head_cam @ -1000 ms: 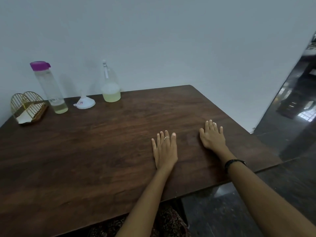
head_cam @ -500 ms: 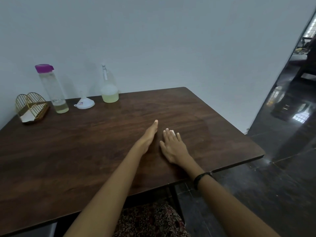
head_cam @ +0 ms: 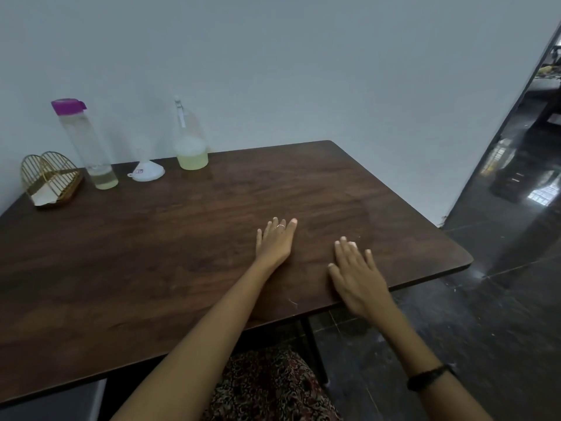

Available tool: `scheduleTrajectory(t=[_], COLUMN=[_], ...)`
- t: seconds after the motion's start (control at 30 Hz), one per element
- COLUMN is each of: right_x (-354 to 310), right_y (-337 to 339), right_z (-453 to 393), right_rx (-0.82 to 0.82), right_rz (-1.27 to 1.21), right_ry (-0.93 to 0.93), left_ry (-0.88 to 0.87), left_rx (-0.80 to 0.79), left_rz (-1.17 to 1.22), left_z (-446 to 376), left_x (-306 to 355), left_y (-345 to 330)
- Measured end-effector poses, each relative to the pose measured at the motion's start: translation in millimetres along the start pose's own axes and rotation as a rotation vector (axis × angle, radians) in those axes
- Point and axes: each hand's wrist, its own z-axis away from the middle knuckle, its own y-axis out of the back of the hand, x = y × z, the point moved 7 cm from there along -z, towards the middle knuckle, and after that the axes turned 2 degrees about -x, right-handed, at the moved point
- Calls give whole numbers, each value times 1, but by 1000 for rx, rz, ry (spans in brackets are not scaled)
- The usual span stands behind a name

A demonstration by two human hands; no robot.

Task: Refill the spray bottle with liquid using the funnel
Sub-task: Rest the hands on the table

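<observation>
While both hands lie on the dark wooden counter, nothing is held. Left hand lies palm down, fingers straight and close together, a thin ring on one finger; its grip is fully flat on the wood, holding nothing. Right hand sits just right of the left hand, nearer the counter's front edge, fingers straight and slightly spread, grip likewise flat and empty. The two hands are apart, not touching. A dark wristband is on the right forearm.

Spray bottle stands upright at the counter's back edge against the pale wall, well apart from the left hand. It is clear, with yellowish liquid in its lower part and a thin white nozzle on top. White funnel sits just left of the spray bottle, wide mouth down on the counter, spout up, a small tab with a label at its left side. Left of the funnel stands a tall clear bottle with a purple cap, a little pale liquid at its bottom. Left of that bottle, near the counter's back left corner, is a gold wire holder with white paper in it.

Patterned cloth shows below the counter's front edge, between the forearms. Dark glossy floor lies right of the counter.
</observation>
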Motion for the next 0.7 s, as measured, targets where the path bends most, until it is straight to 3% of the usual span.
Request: scheduleTrajectory(t=[0.1,0.2,0.5,0.7], right_x=[32,41,20,29], right_y=[2,3,9,13], right_z=[-10,-32,-122,-187], right_rx=[-14,-6,-27,-13], right_rz=[-34,-77,-68,-122], right_ry=[-112,-177,16,-28], left_ry=[65,11,-132,-116], left_rx=[44,135,180,183], left_rz=[-76,-273,-347,-390], left_z=[-2,-2,-30,-62], left_x=[-1,8,40,48], left_y=[-7,-17,-35,-38])
